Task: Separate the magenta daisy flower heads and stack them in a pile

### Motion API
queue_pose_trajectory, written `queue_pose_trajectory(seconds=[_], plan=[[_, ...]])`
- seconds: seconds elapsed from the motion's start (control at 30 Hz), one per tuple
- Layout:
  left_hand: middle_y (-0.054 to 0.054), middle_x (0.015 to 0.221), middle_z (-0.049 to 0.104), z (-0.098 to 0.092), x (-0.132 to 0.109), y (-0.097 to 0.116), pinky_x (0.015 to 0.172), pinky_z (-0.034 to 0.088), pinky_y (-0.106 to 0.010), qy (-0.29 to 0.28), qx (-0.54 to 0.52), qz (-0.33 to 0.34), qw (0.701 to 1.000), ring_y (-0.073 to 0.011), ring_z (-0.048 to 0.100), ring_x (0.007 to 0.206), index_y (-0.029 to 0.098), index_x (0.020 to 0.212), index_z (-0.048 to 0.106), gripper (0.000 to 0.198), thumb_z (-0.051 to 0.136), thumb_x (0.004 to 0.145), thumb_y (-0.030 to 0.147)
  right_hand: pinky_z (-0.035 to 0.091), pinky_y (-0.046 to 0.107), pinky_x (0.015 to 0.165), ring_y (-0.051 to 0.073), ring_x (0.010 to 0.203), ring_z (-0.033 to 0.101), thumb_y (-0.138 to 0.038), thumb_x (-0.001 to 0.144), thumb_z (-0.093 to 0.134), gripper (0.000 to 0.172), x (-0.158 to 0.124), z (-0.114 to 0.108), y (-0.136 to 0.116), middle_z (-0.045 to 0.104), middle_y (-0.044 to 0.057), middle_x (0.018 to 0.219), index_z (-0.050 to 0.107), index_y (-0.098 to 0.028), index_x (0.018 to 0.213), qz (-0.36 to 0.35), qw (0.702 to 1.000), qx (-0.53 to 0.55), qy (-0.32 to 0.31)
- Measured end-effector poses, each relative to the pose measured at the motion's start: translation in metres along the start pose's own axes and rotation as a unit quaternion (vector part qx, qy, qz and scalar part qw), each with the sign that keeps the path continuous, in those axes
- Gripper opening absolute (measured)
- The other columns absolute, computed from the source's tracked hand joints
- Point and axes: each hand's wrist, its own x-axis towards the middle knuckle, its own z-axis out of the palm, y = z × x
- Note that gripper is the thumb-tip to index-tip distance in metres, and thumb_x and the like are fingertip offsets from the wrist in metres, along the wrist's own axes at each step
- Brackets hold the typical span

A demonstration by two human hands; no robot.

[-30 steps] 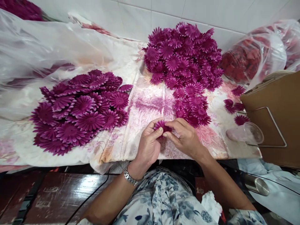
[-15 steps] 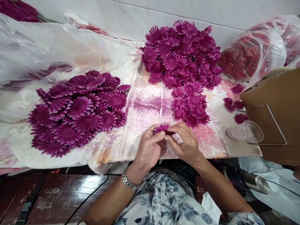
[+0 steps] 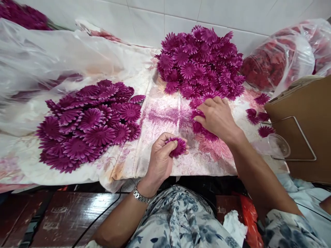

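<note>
Left hand: fingers pinch purple fake flower above table, likely to keep it steady | right hand: fingers bent at flower heap, can't tell if gripping | heap close, likely for easy reach

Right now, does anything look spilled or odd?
Yes: purple specks are scattered over the pale cloth, between the two flower piles. They form a smudgy patch, unlike the cloth's printed blossoms, so perhaps something was shed.
</note>
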Motion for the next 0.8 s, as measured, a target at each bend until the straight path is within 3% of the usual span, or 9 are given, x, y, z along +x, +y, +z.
queue_pose_trajectory(seconds=[0.1,0.27,0.37,0.43,0.5,0.57,0.67,0.8], plan=[[0.0,0.065,0.066,0.001,0.002,0.0,0.052,0.047,-0.021,0.02,0.005,-0.004,1.0,-0.0104,0.059,0.055,0.017,0.081,0.058,0.018,0.062,0.063,0.013,0.034,0.04,0.074,0.024,0.083,0.047,-0.019,0.078,0.056,0.014,0.012,0.009,0.002,0.062,0.011,0.077,0.065,-0.017,0.068,-0.011,0.999,-0.001,-0.052],[0.004,0.054,0.055,0.001,0.006,0.0,0.043,0.041,-0.019,0.032,0.042,0.015,0.998,-0.0072,0.05,0.046,0.015,0.067,0.057,0.01,0.065,0.065,0.02,0.034,0.033,0.069,0.015,0.068,0.045,-0.019,0.082,0.048,0.021,0.004,-0.008,0.0,0.056,0.003,0.067,0.056,-0.016,0.062,0.049,0.99,0.13,-0.009],[0.004,0.052,0.053,0.001,0.01,0.001,0.039,0.035,-0.018,0.025,0.074,0.049,0.996,-0.0057,0.045,0.041,0.017,0.063,0.052,0.024,0.069,0.069,0.032,0.028,0.025,0.054,0.008,0.053,0.034,-0.023,0.084,0.047,0.029,-0.007,-0.022,-0.007,0.037,-0.004,0.054,0.042,-0.018,0.056,0.061,0.948,0.308,-0.048],[0.006,0.053,0.052,0.0,0.013,0.002,0.04,0.034,-0.017,0.014,0.109,0.086,0.99,-0.0049,0.044,0.042,0.018,0.074,0.058,0.02,0.071,0.069,0.034,0.024,0.023,0.05,0.006,0.05,0.03,-0.026,0.086,0.046,0.03,-0.015,-0.027,-0.015,0.032,-0.005,0.054,0.04,-0.018,0.058,0.069,0.908,0.404,-0.087],[0.006,0.055,0.052,0.0,0.016,0.002,0.041,0.035,-0.017,-0.004,0.149,0.097,0.984,-0.0051,0.044,0.043,0.021,0.088,0.063,0.022,0.071,0.07,0.031,0.026,0.022,0.049,0.006,0.051,0.032,-0.028,0.087,0.045,0.027,-0.022,-0.027,-0.024,0.033,-0.006,0.056,0.043,-0.018,0.061,0.06,0.876,0.462,-0.124],[0.006,0.053,0.051,-0.001,0.017,0.002,0.041,0.034,-0.018,-0.014,0.19,0.096,0.977,-0.0054,0.042,0.043,0.02,0.081,0.065,0.014,0.068,0.072,0.029,0.027,0.021,0.048,0.006,0.051,0.033,-0.029,0.088,0.043,0.027,-0.029,-0.024,-0.032,0.035,-0.006,0.056,0.047,-0.017,0.065,0.046,0.856,0.494,-0.146],[0.005,0.049,0.047,-0.002,0.017,0.001,0.041,0.032,-0.018,0.014,0.236,0.117,0.964,-0.0053,0.04,0.043,0.017,0.061,0.059,0.016,0.064,0.074,0.026,0.033,0.021,0.053,0.007,0.056,0.041,-0.032,0.088,0.045,0.023,-0.038,-0.02,-0.04,0.045,-0.004,0.062,0.056,-0.016,0.075,0.047,0.855,0.501,-0.129],[0.005,0.047,0.047,-0.002,0.012,-0.001,0.042,0.032,-0.018,0.02,0.268,0.125,0.955,-0.0059,0.039,0.043,0.017,0.059,0.058,0.017,0.063,0.073,0.025,0.041,0.023,0.062,0.01,0.068,0.052,-0.032,0.079,0.062,0.021,-0.046,-0.017,-0.045,0.06,0.0,0.078,0.06,-0.018,0.094,0.099,0.862,0.49,-0.08]])
